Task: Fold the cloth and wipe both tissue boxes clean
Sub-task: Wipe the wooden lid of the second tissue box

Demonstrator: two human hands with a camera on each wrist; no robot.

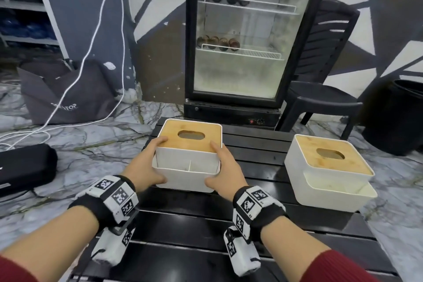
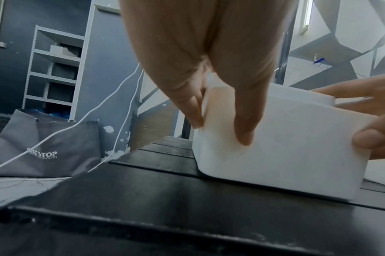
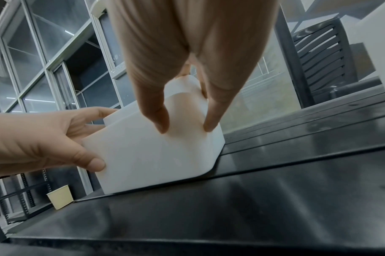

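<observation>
Two white tissue boxes with bamboo lids stand on a black slatted table [image 1: 183,224]. The left box [image 1: 185,179] sits at mid table, and both hands hold it. My left hand [image 1: 147,165] grips its near left corner, thumb on the front wall, fingers on the side and lid edge. My right hand [image 1: 225,165] grips the near right corner the same way. In the left wrist view the left hand [image 2: 222,121] wraps the corner of the box [image 2: 286,147]. The right wrist view shows the right hand [image 3: 187,127] on the box [image 3: 147,155]. The second box [image 1: 329,167] stands untouched at the right. No cloth is in view.
A glass-door fridge [image 1: 247,41] stands behind the table, with a black chair [image 1: 320,98] and a black bin [image 1: 398,117] to its right. On the floor at the left lie a grey bag [image 1: 68,94], white cables and a black case [image 1: 23,167].
</observation>
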